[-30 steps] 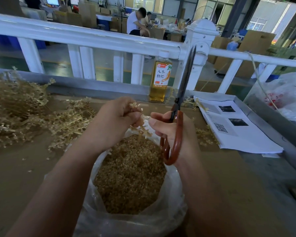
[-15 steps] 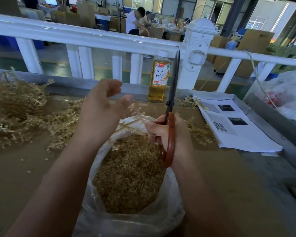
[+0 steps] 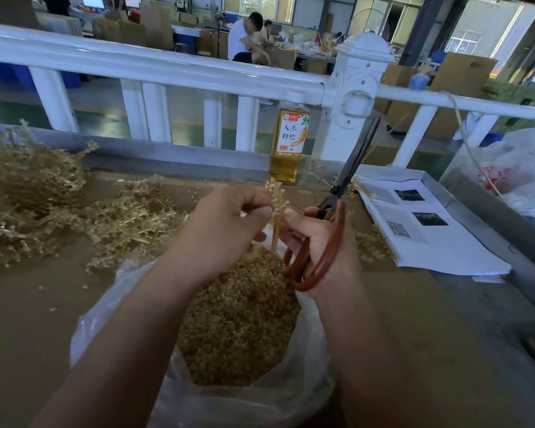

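Note:
My left hand [image 3: 226,223] pinches a pale yellow plastic sprig [image 3: 277,205] that stands upright over an open clear plastic bag [image 3: 284,387] filled with small golden-brown plastic pieces [image 3: 238,319]. My right hand [image 3: 318,242] grips brown-handled scissors [image 3: 337,211], blades closed and pointing up and to the right; its thumb also touches the sprig from the right. Both hands meet just above the bag's mouth.
A heap of the same yellow sprigs [image 3: 44,205] covers the brown table [image 3: 28,304] at the left. A tea bottle [image 3: 289,140] stands by the white railing [image 3: 167,69]. Printed sheets [image 3: 430,230] lie at the right, a plastic bag [image 3: 516,174] beyond them. People sit in the background.
My left hand, spread open half a second ago, has closed onto a sprig. The scissors have tilted to the right, and both hands now hold the sprig upright between them.

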{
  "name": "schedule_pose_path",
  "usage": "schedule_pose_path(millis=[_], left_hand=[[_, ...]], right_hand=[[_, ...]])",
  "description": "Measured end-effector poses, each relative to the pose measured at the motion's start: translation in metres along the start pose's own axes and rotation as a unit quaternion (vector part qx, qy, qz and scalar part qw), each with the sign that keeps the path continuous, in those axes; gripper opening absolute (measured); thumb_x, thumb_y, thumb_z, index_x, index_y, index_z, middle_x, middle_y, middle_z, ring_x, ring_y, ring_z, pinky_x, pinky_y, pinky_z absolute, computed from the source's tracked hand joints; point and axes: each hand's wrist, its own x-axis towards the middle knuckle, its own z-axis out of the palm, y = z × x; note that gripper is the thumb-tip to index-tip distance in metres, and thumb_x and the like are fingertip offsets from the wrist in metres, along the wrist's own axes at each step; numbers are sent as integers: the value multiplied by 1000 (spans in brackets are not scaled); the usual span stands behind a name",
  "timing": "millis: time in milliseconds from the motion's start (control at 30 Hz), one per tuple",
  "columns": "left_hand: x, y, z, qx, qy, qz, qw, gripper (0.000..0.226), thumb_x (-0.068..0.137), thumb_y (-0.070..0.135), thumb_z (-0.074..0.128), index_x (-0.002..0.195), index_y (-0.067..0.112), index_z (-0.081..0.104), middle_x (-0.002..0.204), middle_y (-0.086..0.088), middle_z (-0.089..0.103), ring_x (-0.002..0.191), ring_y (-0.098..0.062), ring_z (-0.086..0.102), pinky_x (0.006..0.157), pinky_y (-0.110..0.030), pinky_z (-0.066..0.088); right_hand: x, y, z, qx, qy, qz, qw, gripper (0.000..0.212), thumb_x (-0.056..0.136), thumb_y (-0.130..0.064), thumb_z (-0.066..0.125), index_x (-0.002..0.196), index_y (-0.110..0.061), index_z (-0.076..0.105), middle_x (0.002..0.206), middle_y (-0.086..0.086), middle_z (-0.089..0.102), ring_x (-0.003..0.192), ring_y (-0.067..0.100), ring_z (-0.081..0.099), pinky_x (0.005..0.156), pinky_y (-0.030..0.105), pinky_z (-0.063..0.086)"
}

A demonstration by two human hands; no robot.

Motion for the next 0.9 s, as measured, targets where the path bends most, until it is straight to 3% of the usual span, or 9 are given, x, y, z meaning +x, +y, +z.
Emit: schedule_pose_path(millis=[100, 233, 367, 533, 667, 767, 833, 900], left_hand=[[-1, -2, 0, 31, -10, -2, 999, 14, 88, 27, 57, 77, 24, 65, 76, 4, 68, 64, -8, 68, 65, -38, 56], [-2, -1, 2, 22, -37, -29, 999, 32, 81, 48, 50, 88, 19, 62, 77, 1, 68, 63, -11, 67, 64, -37, 54], [1, -1, 5, -26, 1, -40, 999, 7, 89, 20, 57, 84, 17, 59, 75, -4, 69, 59, -9, 66, 55, -27, 53], [4, -8, -11, -50, 9, -33, 998, 15, 79, -1, 66, 73, 12, 60, 71, -11, 67, 57, -14, 59, 54, -25, 49], [3, -10, -11, -4, -36, -20, 999, 20, 72, -5, 72, 69, 15, 69, 64, 3, 64, 60, -9, 56, 65, -25, 48], [1, -9, -6, 38, -68, -25, 997, 26, 77, 0, 66, 81, 25, 73, 72, 6, 66, 63, -7, 55, 61, -21, 42], [0, -7, -4, 8, -70, -37, 997, 27, 74, -4, 59, 76, 19, 73, 57, 3, 56, 51, -9, 44, 52, -20, 35], [3, -5, -5, -75, -70, -54, 993, 22, 65, -2, 55, 78, 4, 72, 56, -2, 54, 53, -10, 44, 50, -20, 35]], right_hand=[[0, 0, 0, 16, -7, 3, 1000, 26, 76, 13, 64, 74, -8, 49, 56, 2, 65, 55, 14, 67, 51, 22, 53], [-3, -1, 1, 34, -32, 2, 999, 27, 78, 16, 60, 75, -8, 48, 54, 1, 66, 56, 13, 69, 52, 22, 54], [-6, -1, 3, 38, -43, 3, 998, 29, 79, 17, 57, 70, -9, 47, 52, -1, 65, 53, 11, 67, 50, 20, 53], [-3, -5, 0, 64, -28, 25, 997, 28, 78, 14, 60, 68, -9, 48, 57, 3, 65, 51, 13, 65, 49, 20, 52], [-6, -3, 2, 84, -54, 43, 994, 28, 79, 14, 58, 67, -9, 48, 54, 1, 65, 50, 11, 65, 50, 21, 53], [-8, 2, 6, 68, -78, 40, 994, 29, 79, 15, 57, 67, -10, 48, 55, 1, 66, 53, 11, 66, 50, 21, 54], [-9, 4, 7, 46, -88, 29, 995, 29, 79, 16, 57, 67, -10, 48, 55, 0, 66, 55, 11, 67, 51, 22, 54], [-10, 3, 8, 35, -92, 17, 995, 29, 79, 16, 57, 68, -9, 48, 54, -1, 65, 55, 11, 67, 51, 22, 53]])
